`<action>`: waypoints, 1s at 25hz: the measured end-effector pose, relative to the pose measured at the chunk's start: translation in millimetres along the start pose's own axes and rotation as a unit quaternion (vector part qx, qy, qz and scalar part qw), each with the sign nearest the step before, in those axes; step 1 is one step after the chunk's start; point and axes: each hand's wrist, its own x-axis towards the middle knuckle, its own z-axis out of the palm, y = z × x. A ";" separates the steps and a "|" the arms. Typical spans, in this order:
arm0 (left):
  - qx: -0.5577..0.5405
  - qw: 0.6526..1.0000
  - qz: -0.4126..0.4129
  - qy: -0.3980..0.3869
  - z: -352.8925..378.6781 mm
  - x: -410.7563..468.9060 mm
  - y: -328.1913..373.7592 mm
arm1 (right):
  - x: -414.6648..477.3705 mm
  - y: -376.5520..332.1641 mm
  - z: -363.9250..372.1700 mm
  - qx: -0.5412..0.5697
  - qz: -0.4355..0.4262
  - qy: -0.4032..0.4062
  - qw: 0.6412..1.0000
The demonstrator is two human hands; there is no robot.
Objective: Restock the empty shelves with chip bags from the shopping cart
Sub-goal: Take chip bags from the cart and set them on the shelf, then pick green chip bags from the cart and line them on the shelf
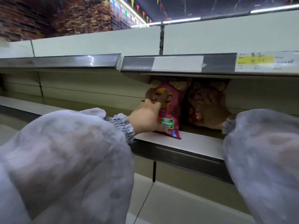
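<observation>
A pink Lay's chip bag (171, 102) stands upright on the middle shelf (194, 143), close to its front edge. My left hand (148, 116) grips the bag from its left side, fingers curled over the front by the logo. Just to the right, deeper in shadow, stands a dark red chip bag (195, 101). My right hand (213, 110) reaches in and holds it from the right, though blur and shade hide the fingers' exact lie. Grey fluffy sleeves cover both arms. The shopping cart is out of view.
The upper shelf's front rail (178, 64) overhangs the bags and carries a yellow price label (254, 60). The same middle shelf runs on to the left (24, 105), bare. A lower shelf (178, 201) lies beneath my arms.
</observation>
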 end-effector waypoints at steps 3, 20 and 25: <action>-0.028 0.999 0.029 0.030 -17.1 -23.7 -7.1 | -13.9 -24.9 -46.8 0.124 -0.012 0.136 0.983; -0.186 0.917 -0.328 0.133 -53.3 -348.8 -143.1 | -132.7 -395.0 -138.1 0.603 -0.381 0.115 0.692; -0.167 0.858 -0.467 0.135 -48.5 -459.4 -179.7 | -179.1 -504.2 -146.5 0.630 -0.455 -0.002 0.629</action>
